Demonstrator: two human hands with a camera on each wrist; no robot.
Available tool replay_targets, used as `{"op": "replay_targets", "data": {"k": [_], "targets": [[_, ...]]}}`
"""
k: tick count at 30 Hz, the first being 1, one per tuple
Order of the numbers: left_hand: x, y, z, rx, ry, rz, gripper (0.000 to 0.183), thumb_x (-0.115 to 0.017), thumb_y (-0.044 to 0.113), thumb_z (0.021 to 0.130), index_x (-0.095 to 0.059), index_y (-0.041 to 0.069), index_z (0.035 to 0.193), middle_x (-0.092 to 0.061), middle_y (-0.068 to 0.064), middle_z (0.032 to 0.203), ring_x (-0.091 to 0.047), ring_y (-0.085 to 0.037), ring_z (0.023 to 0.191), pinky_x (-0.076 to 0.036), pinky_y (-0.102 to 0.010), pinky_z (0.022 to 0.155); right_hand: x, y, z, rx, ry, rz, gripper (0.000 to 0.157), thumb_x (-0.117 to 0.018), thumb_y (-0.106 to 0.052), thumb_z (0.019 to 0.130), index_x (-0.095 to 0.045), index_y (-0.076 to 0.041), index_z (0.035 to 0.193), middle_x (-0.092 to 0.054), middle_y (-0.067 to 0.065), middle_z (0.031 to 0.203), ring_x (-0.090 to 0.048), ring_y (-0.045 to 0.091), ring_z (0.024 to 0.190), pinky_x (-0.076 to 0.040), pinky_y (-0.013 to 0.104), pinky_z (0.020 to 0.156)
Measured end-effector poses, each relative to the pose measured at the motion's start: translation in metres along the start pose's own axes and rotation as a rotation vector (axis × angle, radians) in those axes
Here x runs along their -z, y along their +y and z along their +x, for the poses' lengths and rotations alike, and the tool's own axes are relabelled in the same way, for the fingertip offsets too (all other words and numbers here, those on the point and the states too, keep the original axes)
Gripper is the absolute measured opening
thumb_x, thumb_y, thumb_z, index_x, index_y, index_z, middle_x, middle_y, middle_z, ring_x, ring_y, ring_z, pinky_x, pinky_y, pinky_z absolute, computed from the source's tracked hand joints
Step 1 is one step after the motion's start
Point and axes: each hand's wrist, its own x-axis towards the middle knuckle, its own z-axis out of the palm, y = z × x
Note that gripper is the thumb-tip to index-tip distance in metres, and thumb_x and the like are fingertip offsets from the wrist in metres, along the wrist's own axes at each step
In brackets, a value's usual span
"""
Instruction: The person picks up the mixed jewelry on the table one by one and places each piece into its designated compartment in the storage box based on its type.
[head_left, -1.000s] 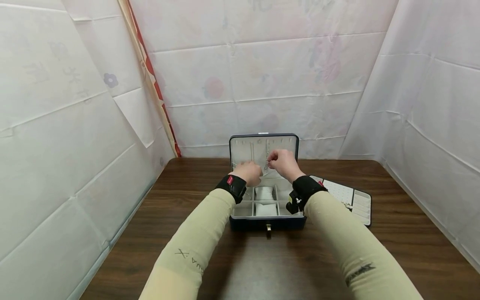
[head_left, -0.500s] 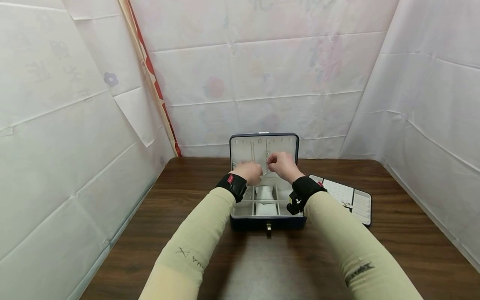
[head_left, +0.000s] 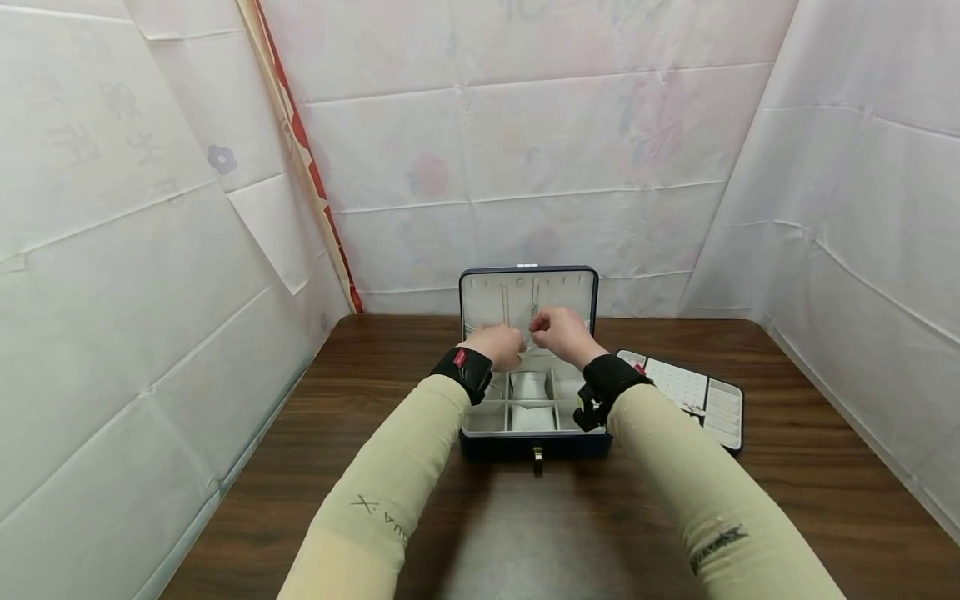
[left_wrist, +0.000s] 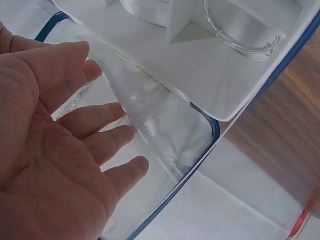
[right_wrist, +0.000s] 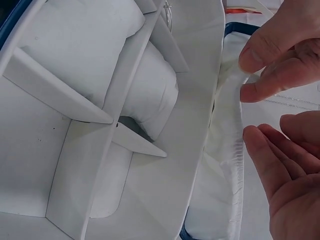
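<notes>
A dark-blue jewelry box [head_left: 534,448] stands with its lid raised. At the lid's cloth pocket [left_wrist: 165,120], my left hand [head_left: 498,346] pinches the gathered edge between thumb and forefinger, its other fingers loosely spread in the left wrist view. Slim chain necklaces hang on the lid: one [head_left: 505,300] near my left hand, another necklace [head_left: 535,292] running down to the fingertips of my right hand [head_left: 564,336], which pinches it. From the right wrist, my right fingertips [right_wrist: 252,134] sit right at the pocket edge; what lies between them is hidden there.
White compartments fill the box, with cushions [head_left: 528,386] in the middle ones. A silver bracelet [left_wrist: 245,48] rests in a left compartment. A lift-out tray [head_left: 677,379] with small jewelry lies at right on the wooden table [head_left: 360,375]. White sheeting [head_left: 420,125] surrounds the table.
My right hand has lowered slightly and shifted a little left along the lid. My left hand stays practically still at the pocket.
</notes>
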Motion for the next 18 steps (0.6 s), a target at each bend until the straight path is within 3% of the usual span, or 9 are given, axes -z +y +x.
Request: {"op": "replay_targets", "data": {"k": [11,18], "targets": [[-0.0024,-0.002,0.0011,0.0,0.013,0.018,0.037,-0.054,0.016,0.103,-0.065,0.016,0.139,-0.062,0.0,0.143,-0.051,-0.023,0.138,-0.026,-0.061,0.118,0.0004,0.0072,0.0012,0.019,0.047,0.014,0.027,-0.048,-0.006,0.104,-0.068,0.003,0.12,-0.071,0.016,0.11,-0.066,0.027,0.09,-0.05,0.036,0.076],[-0.0038,-0.0046,0.005,0.012,0.018,0.009,0.039,-0.054,0.016,0.103,-0.063,0.018,0.141,-0.061,-0.002,0.144,-0.052,-0.025,0.138,-0.026,-0.061,0.118,0.0032,0.01,-0.0018,0.016,0.049,0.037,0.025,-0.049,-0.006,0.105,-0.068,0.004,0.118,-0.071,0.018,0.108,-0.068,0.028,0.093,-0.054,0.038,0.079]]}}
